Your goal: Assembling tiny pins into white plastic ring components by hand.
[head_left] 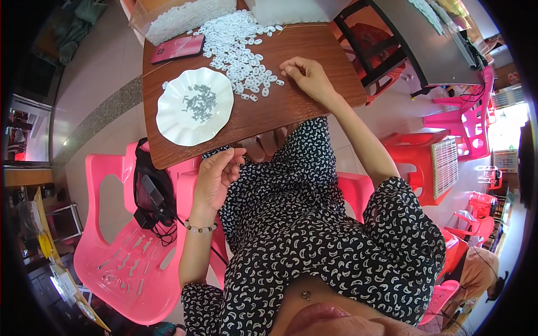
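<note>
My left hand (pixel 216 178) is raised just off the table's near edge, its thumb and fingertips pinched together. Whatever sits in that pinch is too small to make out. Over the right part of the table, my right hand (pixel 309 79) has its fingers curled and thumb closed in, beside a spread of small white oval plastic pieces (pixel 246 67) with two holes each. What it may hold is hidden. A white scalloped plate (pixel 171 120) carries a heap of small grey metal-looking pieces (pixel 200 102), to the far side of my left hand.
The brown wooden table (pixel 263 120) also bears a pink phone-like case (pixel 178 49). Behind it stand a clear bin of white pieces (pixel 188 19) and a second translucent bin (pixel 297 10). A pink chair (pixel 129 269) with a black bag (pixel 151 190) and cables is at my left.
</note>
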### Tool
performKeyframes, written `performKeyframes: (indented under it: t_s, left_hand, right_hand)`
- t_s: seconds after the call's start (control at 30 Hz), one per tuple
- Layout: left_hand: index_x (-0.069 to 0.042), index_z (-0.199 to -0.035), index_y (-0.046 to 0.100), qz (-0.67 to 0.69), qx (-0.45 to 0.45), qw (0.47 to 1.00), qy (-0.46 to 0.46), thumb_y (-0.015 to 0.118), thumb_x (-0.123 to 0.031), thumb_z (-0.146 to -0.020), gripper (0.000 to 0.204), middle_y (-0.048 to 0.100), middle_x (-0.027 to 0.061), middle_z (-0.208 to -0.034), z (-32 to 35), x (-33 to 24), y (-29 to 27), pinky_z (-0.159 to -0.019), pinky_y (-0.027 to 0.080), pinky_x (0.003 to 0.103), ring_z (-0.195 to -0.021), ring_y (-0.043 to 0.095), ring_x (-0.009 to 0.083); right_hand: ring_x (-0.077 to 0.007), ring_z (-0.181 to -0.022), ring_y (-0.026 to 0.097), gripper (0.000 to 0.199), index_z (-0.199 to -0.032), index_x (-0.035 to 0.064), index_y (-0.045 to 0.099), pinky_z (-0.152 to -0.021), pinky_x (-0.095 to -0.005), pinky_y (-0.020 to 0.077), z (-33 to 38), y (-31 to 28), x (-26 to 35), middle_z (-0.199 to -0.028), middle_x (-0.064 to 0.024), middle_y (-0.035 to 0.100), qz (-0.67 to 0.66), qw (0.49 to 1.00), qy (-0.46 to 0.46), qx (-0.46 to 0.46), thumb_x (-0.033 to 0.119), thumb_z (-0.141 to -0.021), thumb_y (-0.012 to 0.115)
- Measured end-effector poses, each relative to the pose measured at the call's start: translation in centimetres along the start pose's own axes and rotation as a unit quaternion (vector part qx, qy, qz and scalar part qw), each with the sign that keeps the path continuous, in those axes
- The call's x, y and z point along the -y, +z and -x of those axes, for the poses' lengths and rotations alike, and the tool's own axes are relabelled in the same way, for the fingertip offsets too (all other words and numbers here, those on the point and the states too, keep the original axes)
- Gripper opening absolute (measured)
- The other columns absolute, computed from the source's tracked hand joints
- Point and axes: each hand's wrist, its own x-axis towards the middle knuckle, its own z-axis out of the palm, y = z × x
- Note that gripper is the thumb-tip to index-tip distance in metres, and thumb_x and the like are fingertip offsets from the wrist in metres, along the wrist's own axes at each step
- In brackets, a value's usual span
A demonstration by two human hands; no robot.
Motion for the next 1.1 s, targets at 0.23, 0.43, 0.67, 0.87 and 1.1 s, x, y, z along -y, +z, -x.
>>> performKeyframes:
  t_s: [0.23, 0.43, 0.67, 0.87, 1.1]
  left_hand:
    - [0.000, -0.103, 0.068, -0.078, 0.009, 0.996, 0.034, 0.057, -0.026, -0.095, 0.029, 0.066, -0.0008, -0.080, -0.2, -0.1, 0.5, -0.054, 0.041, 0.015, -0.061, 0.052, 0.0006]
    - [0.000, -0.100, 0.069, -0.104, 0.014, 0.994, 0.032, 0.057, -0.027, -0.096, 0.030, 0.066, -0.0003, -0.081, -0.3, -0.3, 2.0, -0.055, 0.040, 0.016, -0.062, 0.051, 0.0010]
    - [0.000, -0.101, 0.069, -0.157, 0.017, 0.987, 0.040, 0.057, -0.024, -0.095, 0.027, 0.066, -0.0002, -0.083, -0.5, -0.4, 3.3, -0.055, 0.039, 0.017, -0.062, 0.049, 0.0011]
    - [-0.002, -0.106, 0.069, -0.222, -0.012, 0.970, 0.100, 0.060, -0.016, -0.094, 0.020, 0.067, -0.0004, -0.082, -1.3, -0.6, 3.7, -0.057, 0.040, 0.015, -0.064, 0.049, 0.0006]
    - [-0.001, -0.103, 0.069, -0.328, -0.105, 0.914, 0.215, 0.059, -0.015, -0.094, 0.019, 0.065, -0.0023, -0.080, -1.7, -3.0, 3.1, -0.059, 0.040, 0.018, -0.067, 0.050, 0.0013]
  right_hand:
    - [-0.0255, -0.078, 0.060, 0.019, -0.100, 0.0075, 0.069, -0.074, -0.0354, 0.0480, 2.0, 0.7, 2.1, -0.082, -0.0111, 0.065, 0.231, 0.971, -0.056, -0.012, 0.020, -0.086, 0.064]
    - [-0.0282, -0.086, 0.058, 0.013, -0.091, 0.0095, 0.065, -0.075, -0.0395, 0.0472, 2.2, 1.3, 3.5, -0.083, -0.0087, 0.063, 0.284, 0.956, -0.052, -0.047, 0.019, -0.083, 0.066]
    - [-0.0315, -0.085, 0.060, 0.013, -0.089, 0.0062, 0.062, -0.074, -0.0425, 0.0484, 3.8, 1.2, 5.5, -0.081, -0.0104, 0.065, 0.194, 0.979, 0.000, -0.053, 0.016, -0.082, 0.065]
    - [-0.0326, -0.082, 0.062, 0.011, -0.090, 0.0052, 0.065, -0.072, -0.0424, 0.0488, 5.5, 0.8, 5.5, -0.078, -0.0116, 0.066, 0.088, 0.994, 0.020, -0.056, 0.014, -0.083, 0.061]
    - [-0.0328, -0.087, 0.058, 0.012, -0.089, 0.0094, 0.068, -0.076, -0.0428, 0.0488, 4.1, -4.2, 0.0, -0.082, -0.0116, 0.064, 0.289, 0.941, -0.042, -0.170, 0.015, -0.084, 0.060]
